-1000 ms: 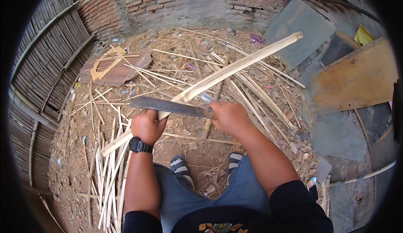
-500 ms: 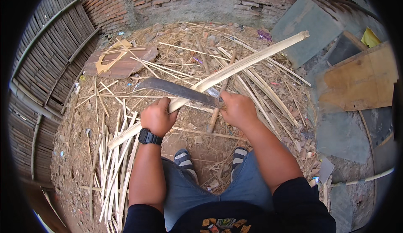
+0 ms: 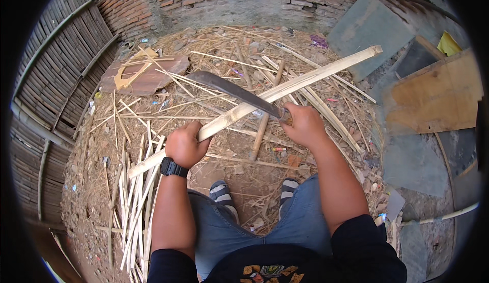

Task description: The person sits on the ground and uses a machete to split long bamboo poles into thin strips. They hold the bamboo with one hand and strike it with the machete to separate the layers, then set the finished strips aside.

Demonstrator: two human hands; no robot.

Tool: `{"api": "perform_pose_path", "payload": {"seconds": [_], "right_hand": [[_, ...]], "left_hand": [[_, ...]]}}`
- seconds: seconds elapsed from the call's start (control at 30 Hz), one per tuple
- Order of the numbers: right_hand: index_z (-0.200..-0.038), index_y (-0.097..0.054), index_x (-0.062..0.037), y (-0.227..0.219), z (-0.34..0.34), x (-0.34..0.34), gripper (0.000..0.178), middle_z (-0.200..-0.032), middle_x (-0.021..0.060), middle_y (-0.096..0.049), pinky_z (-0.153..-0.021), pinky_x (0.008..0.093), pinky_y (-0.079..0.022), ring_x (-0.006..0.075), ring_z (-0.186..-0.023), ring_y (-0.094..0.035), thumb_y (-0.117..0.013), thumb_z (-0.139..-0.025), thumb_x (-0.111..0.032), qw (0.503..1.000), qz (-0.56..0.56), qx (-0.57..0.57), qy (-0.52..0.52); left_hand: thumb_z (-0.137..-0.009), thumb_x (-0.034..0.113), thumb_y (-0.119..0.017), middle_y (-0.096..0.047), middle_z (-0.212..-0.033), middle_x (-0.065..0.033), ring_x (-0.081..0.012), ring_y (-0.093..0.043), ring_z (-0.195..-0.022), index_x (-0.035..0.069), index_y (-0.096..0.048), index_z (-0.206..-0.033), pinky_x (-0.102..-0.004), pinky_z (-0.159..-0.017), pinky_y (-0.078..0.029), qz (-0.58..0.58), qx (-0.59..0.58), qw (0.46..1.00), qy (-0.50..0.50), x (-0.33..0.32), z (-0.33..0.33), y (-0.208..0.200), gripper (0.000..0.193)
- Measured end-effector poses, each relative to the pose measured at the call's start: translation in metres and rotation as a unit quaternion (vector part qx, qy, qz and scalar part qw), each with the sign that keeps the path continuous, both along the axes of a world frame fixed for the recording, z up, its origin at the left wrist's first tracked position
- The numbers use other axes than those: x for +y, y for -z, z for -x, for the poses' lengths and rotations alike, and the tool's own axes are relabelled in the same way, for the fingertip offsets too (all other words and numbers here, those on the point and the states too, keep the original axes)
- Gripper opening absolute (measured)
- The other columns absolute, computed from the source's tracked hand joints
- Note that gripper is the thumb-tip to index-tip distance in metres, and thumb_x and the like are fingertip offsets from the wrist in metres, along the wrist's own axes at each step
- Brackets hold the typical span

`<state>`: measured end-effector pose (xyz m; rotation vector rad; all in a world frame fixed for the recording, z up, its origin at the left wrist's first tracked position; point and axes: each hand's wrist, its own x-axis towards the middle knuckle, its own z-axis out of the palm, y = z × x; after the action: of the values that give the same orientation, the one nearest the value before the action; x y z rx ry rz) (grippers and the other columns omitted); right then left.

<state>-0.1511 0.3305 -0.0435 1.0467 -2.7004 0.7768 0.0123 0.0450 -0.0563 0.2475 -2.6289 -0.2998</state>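
My left hand (image 3: 186,145), below a black wristwatch, is wrapped round a long pale split-bamboo strip (image 3: 321,75). The strip slants from the lower left to the upper right, its far end near a grey sheet. In my right hand (image 3: 306,125) is the handle of a machete (image 3: 230,89), mostly hidden by the fingers. The dark, wide blade points up and left and crosses over the strip between my hands. Whether its edge touches the strip I cannot tell.
Cut bamboo strips (image 3: 137,211) lie piled at the left, and more strips (image 3: 331,117) lie at the right. A brown board (image 3: 168,76) rests at the back left. A brick wall (image 3: 204,3), bamboo fence (image 3: 56,59) and leaning sheets (image 3: 433,99) border the littered ground.
The machete and my right hand have moved right and slightly down along the strip, and the blade is tilted more steeply. The strip's far end has dropped slightly; my left hand keeps its grip.
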Motion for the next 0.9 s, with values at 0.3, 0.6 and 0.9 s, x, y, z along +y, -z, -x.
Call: {"api": "perform_pose_path", "payload": {"seconds": [0.3,0.6,0.9], "right_hand": [[-0.114,-0.068,-0.004,0.007,-0.005,-0.011,0.039,-0.084,0.0184,-0.071,-0.074,0.0469,-0.054,0.0377,-0.083,-0.07,-0.076,-0.082,-0.026,0.994,0.077,-0.052,0.056],[-0.112,-0.068,-0.0049,0.011,0.024,0.006,0.038,-0.083,0.0202,-0.071,-0.073,0.0481,-0.054,0.0397,-0.081,-0.069,-0.075,-0.084,-0.029,0.99,0.093,-0.044,0.099],[-0.109,-0.068,-0.0102,0.006,-0.021,-0.024,0.031,-0.086,0.0196,-0.071,-0.072,0.0477,-0.054,0.0399,-0.083,-0.069,-0.075,-0.083,-0.026,0.993,-0.089,0.048,-0.064]], "left_hand": [[-0.078,0.028,-0.083,-0.065,-0.067,-0.0161,-0.0366,-0.066,-0.064,0.006,-0.066,-0.08,-0.0435,-0.059,-0.051,-0.049,-0.003,0.999,0.014,0.005,0.008,0.005,0.028],[-0.082,0.037,-0.08,-0.065,-0.069,-0.0172,-0.0393,-0.066,-0.067,0.006,-0.066,-0.078,-0.0464,-0.06,-0.051,-0.093,-0.056,0.994,0.031,-0.001,0.004,0.0,0.034],[-0.082,0.039,-0.08,-0.065,-0.068,-0.0163,-0.0383,-0.065,-0.066,0.005,-0.065,-0.077,-0.046,-0.059,-0.051,-0.123,-0.057,0.99,0.028,0.0,0.006,0.004,0.038]]}}
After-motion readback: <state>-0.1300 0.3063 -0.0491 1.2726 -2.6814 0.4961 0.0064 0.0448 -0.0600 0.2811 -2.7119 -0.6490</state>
